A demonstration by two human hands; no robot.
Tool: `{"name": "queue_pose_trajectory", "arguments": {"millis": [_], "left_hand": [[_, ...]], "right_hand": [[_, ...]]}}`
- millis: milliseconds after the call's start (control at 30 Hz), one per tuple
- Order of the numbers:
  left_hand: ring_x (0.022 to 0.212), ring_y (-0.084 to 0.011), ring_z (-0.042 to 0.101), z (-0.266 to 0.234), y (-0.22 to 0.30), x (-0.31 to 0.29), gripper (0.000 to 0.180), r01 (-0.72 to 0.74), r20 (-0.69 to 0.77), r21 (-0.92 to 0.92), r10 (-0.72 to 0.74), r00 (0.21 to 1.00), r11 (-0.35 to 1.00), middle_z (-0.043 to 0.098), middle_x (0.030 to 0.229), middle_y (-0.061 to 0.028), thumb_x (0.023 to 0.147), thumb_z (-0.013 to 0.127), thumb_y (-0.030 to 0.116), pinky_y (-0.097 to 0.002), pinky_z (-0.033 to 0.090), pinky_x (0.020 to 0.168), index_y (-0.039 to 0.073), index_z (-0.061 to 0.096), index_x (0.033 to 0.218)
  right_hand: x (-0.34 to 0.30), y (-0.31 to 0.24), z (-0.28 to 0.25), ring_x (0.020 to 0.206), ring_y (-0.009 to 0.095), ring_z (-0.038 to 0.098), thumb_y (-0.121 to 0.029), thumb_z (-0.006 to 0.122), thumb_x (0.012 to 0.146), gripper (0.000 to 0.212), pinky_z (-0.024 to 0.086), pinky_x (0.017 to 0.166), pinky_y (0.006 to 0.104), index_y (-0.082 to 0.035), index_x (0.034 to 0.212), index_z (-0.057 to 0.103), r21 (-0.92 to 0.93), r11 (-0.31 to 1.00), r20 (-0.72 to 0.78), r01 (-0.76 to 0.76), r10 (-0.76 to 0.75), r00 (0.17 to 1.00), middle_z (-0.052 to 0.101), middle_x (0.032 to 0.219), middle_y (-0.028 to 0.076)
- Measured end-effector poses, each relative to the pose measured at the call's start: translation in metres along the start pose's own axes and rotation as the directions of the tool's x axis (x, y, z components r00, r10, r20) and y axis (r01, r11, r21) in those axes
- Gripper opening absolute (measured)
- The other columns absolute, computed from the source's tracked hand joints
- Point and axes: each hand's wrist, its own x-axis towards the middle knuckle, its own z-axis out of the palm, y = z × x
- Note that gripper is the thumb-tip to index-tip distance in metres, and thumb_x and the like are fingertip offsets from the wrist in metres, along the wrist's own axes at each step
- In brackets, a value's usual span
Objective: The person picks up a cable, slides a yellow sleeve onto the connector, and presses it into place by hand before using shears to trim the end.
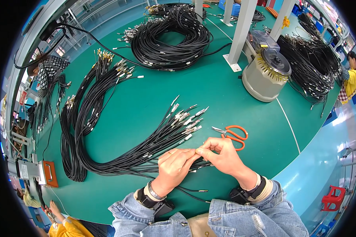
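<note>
My left hand [175,165] and my right hand [221,156] meet fingertip to fingertip near the table's front edge. Both are closed in a pinch; whatever sits between the fingertips is too small and covered to make out. Beneath and beside them lies a bundle of black cables [130,162] with pale connector ends, curving away to the left. A few cable ends show below the hands, one with a metal tip [202,191]. Just beyond my right hand rests a pair of scissors [234,136] with orange handles, blades apart.
A large coil of black cables [168,59] lies at the back, another cable heap [306,65] at the far right. A round beige machine [265,81] stands beside a grey post [241,33]. An orange block with a handle [50,173] is at the left edge. Other people work around the green table [209,85].
</note>
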Motion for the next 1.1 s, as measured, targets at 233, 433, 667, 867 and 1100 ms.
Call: {"name": "queue_pose_trajectory", "arguments": {"millis": [233,433,667,867,1100], "left_hand": [[0.063,-0.0184,0.066,0.003,0.002,0.001,0.019,0.069,0.013,-0.060,-0.068,0.998,0.996,0.068,0.074,-0.0091,0.067,0.078,0.002,-0.0257,0.051,0.056,0.001,0.064,0.079],[0.064,-0.0220,0.065,0.002,0.005,0.002,0.015,0.362,0.120,-0.257,-0.342,0.932,0.896,0.067,0.077,-0.0104,0.073,0.073,0.003,-0.0271,0.051,0.054,0.001,0.065,0.086],[0.064,-0.0247,0.063,0.003,-0.008,-0.001,0.012,0.338,0.226,-0.225,-0.288,0.931,0.914,0.065,0.077,-0.0088,0.076,0.070,0.005,-0.0301,0.050,0.059,0.001,0.065,0.086],[0.075,-0.0253,0.059,-0.002,-0.024,0.006,0.013,0.153,0.192,0.210,-0.194,0.962,0.966,0.062,0.081,-0.0082,0.073,0.069,0.002,-0.0327,0.049,0.065,0.001,0.064,0.085],[0.076,-0.0253,0.057,-0.003,-0.027,0.000,0.015,0.123,0.221,0.320,-0.201,0.954,0.939,0.059,0.081,-0.0065,0.070,0.070,0.003,-0.0344,0.048,0.063,0.004,0.063,0.083]], "right_hand": [[0.000,0.006,-0.003,0.059,0.004,0.049,-0.009,0.062,0.087,0.014,0.038,0.050,0.0210,0.003,0.079,0.062,0.050,0.999,0.028,-0.005,0.003,1.000,0.058,0.065,0.000],[0.005,0.010,-0.006,0.060,0.004,0.051,-0.010,0.062,0.088,0.013,0.040,0.052,0.0199,0.001,0.082,0.062,0.174,0.979,0.035,-0.103,0.098,0.995,0.058,0.067,0.001],[0.005,0.015,-0.021,0.060,0.004,0.052,-0.010,0.062,0.087,0.011,0.041,0.053,0.0201,0.001,0.086,0.063,-0.019,0.993,0.094,-0.115,0.116,0.989,0.059,0.067,0.000],[0.003,0.008,-0.035,0.060,0.005,0.052,-0.011,0.062,0.087,0.012,0.042,0.054,0.0218,0.000,0.090,0.063,-0.348,0.933,0.202,-0.087,0.165,0.965,0.059,0.069,0.000],[0.012,0.001,-0.036,0.064,0.006,0.053,-0.012,0.062,0.087,0.014,0.044,0.057,0.0227,0.001,0.091,0.063,-0.389,0.918,0.133,-0.069,0.130,0.982,0.060,0.071,0.001]]}}
